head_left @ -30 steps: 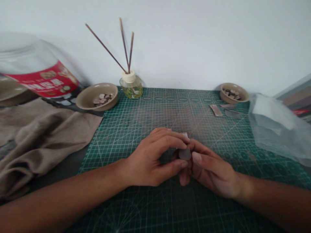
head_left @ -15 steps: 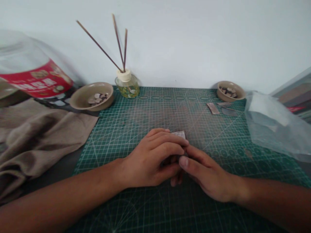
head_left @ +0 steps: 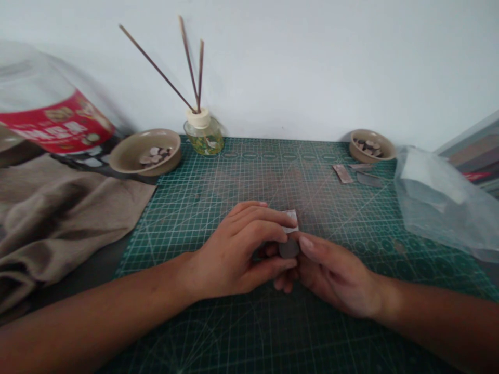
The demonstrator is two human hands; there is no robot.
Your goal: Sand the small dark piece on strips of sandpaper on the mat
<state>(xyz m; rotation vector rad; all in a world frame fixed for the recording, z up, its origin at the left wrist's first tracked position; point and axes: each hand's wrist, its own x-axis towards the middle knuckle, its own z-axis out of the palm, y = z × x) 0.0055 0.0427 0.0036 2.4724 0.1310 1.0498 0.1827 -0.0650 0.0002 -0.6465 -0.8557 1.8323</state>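
My left hand (head_left: 237, 249) pinches a small flat grey-brown disc (head_left: 289, 249) between thumb and bent fingers, low over the green cutting mat (head_left: 249, 182). At the disc's right edge is the thumb of my right hand (head_left: 335, 270); its other fingers curl behind and below, and both hands seem to hold the disc. Just beyond the left fingertips shows the corner of a pale rectangular piece (head_left: 291, 219), perhaps sandpaper. Fingers cover most of it, so whether it is held or lies on the mat I cannot tell.
Small discs sit in a left bowl (head_left: 117, 160) and a right bowl (head_left: 358, 154). Near the right one lie a strip (head_left: 342, 174) and a dark scrap (head_left: 369, 179). Around stand a reed diffuser (head_left: 204, 136), a red-labelled jar (head_left: 62, 127), a brown cloth (head_left: 78, 213) and a plastic bag (head_left: 436, 202).
My right thumb has drawn back from the disc's face to its upper right edge, so the disc now shows. My left fingers have shifted slightly left and up.
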